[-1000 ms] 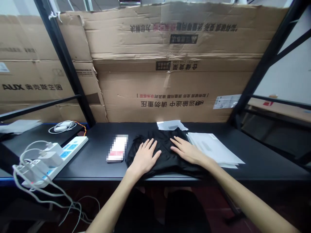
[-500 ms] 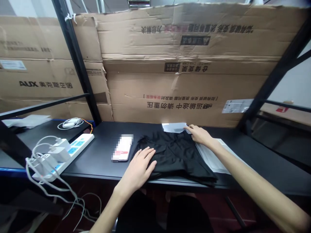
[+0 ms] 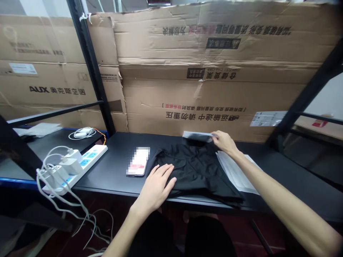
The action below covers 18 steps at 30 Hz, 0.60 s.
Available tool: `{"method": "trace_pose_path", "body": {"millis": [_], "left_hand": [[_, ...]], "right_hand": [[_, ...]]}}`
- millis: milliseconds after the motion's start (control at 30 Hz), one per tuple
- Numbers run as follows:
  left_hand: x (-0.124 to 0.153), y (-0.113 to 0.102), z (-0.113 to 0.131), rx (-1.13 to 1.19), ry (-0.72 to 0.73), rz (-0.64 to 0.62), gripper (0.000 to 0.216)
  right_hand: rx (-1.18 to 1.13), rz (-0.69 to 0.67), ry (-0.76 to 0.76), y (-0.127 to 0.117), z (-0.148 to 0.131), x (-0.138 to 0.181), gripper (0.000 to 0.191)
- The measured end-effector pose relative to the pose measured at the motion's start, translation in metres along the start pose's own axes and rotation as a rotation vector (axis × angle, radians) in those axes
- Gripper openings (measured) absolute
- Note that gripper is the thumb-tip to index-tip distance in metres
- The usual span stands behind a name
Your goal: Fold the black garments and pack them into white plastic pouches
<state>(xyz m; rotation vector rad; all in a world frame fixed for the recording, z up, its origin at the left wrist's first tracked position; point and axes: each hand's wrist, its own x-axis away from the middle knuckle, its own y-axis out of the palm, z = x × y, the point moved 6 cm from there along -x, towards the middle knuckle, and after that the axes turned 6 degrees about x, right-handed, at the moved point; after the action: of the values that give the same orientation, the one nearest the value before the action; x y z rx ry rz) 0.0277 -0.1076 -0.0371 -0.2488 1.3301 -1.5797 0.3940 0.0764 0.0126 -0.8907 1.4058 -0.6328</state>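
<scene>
A folded black garment (image 3: 198,171) lies on the dark shelf top in front of me. My left hand (image 3: 158,182) rests flat on its left side, fingers spread. At the garment's far edge my right hand (image 3: 223,141) is closed on the right end of a thin white sheet (image 3: 197,135), which is lifted and tilted, with a dark patch under it. What the sheet is made of I cannot tell. Partly under my right forearm lies a flat white translucent bag (image 3: 238,173), just right of the garment.
A phone (image 3: 138,162) with a blurred screen lies left of the garment. Farther left are a white power strip (image 3: 92,157) with plugs and a bundle of cables (image 3: 77,203). Cardboard panels (image 3: 209,92) stand behind the tabletop (image 3: 112,167), between black metal posts (image 3: 92,64).
My right hand has raised the white sheet from lying flat at the garment's far edge. The left hand stays on the garment. The view has shifted slightly.
</scene>
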Motion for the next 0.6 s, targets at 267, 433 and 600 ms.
{"method": "trace_pose_path", "body": {"millis": [267, 433, 600], "left_hand": [[0.002, 0.003, -0.002, 0.008, 0.010, 0.009, 0.045], [0.004, -0.004, -0.001, 0.118, 0.034, 0.101, 0.040], [0.006, -0.030, 0.021, 0.291, 0.212, 0.417, 0.024]], "right_hand": [[-0.345, 0.205, 0.148, -0.035, -0.012, 0.008, 0.029], [-0.461, 0.332, 0.122, -0.079, -0.054, 0.065, 0.024], [-0.467, 0.281, -0.019, -0.095, -0.120, 0.133, 0.024]]}}
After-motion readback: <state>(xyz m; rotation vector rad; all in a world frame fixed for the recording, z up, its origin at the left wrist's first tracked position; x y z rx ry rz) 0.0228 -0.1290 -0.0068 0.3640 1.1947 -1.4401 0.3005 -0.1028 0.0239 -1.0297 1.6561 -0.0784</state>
